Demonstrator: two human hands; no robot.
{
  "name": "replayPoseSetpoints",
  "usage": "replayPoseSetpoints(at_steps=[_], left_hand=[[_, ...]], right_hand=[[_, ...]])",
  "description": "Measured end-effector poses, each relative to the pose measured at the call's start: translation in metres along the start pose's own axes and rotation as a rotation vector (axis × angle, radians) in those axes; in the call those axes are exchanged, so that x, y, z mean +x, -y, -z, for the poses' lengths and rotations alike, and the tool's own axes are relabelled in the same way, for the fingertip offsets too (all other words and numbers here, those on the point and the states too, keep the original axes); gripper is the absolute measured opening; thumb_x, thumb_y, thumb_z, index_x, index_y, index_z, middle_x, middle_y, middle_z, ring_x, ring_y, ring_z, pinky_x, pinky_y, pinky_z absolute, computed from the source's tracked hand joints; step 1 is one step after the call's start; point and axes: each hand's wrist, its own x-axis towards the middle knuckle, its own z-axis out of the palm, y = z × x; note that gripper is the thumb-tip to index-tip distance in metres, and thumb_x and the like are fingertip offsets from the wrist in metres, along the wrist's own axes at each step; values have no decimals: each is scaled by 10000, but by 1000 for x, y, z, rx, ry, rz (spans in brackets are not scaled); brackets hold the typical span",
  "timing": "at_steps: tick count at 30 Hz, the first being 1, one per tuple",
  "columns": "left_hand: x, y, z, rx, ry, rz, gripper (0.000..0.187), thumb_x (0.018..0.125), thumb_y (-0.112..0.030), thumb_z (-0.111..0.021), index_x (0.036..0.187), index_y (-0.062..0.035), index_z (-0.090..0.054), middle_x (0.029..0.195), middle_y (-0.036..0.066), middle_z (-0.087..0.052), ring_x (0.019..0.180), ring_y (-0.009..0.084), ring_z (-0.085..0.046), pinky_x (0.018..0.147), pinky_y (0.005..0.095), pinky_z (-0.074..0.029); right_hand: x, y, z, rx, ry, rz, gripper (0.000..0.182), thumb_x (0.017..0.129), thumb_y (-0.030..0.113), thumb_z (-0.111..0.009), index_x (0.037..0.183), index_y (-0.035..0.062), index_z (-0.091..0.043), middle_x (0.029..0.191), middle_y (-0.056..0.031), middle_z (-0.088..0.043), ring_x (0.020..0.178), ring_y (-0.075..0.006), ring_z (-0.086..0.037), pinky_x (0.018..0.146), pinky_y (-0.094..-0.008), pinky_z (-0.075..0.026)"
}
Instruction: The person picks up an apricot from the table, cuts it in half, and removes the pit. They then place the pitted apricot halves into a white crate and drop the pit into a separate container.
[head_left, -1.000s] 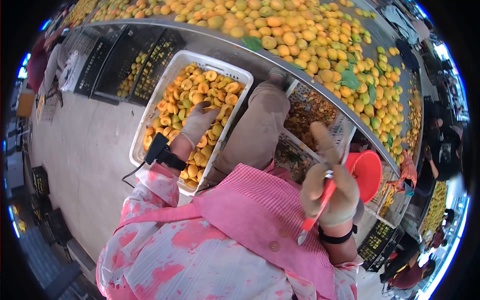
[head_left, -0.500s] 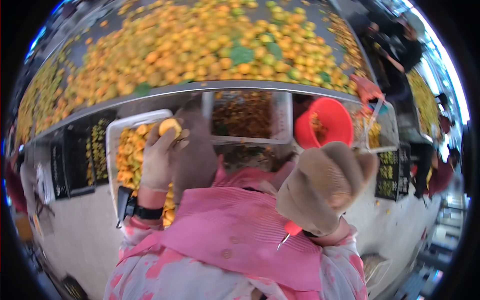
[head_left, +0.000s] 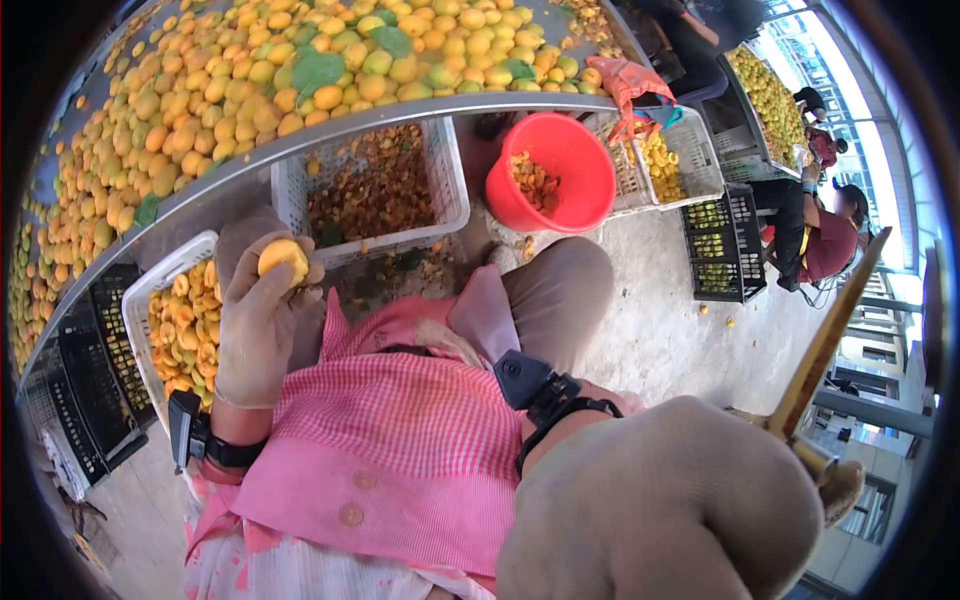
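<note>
My left hand [head_left: 252, 335], in a thin pale glove, is closed around a yellow-orange apricot [head_left: 283, 262] with its fingertips. It is raised beside a white crate [head_left: 140, 310] of opened apricots [head_left: 185, 335]. My right hand [head_left: 670, 500], in a thick beige fabric glove, looms close to the camera at the lower right. Its fingers are closed on a long, pointed metal tool [head_left: 832, 335] with a brownish, stained surface. The tool points up and to the right; its handle is hidden by the glove.
A metal-edged table [head_left: 390, 112] bears a heap of whole apricots [head_left: 190, 120]. Below stand a white crate [head_left: 455, 185] of brown scraps, a red bucket [head_left: 595, 190] with scraps inside, and another white crate [head_left: 705, 150]. A black crate [head_left: 745, 245] and a seated person [head_left: 825, 240] are farther right.
My right hand has come much closer to the camera, and its tool now points upward. My left hand still holds the apricot. The view has swung to the right.
</note>
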Motion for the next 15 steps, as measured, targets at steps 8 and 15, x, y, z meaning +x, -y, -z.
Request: replayPoseSetpoints(at_steps=[8,15], left_hand=[[-3,3,4,287,15,-191,319,980,-111,-489,1285,-22,-503,1205,113,-588,994,177,-609,822,288,-508],[2,-4,-1,-17,16,33,367,953,-63,-509,1316,-19,-480,1233,108,-569,1027,179,-614,855,280,-516]], right_hand=[[13,0,19,43,-19,-59,442,1026,428,-425,773,75,-508,748,-76,-604,577,-229,-631,439,-315,-423],[14,-7,15,46,-11,-120,449,1026,433,-419,770,74,-504,738,-79,-606,567,-234,-628,432,-318,-422]])
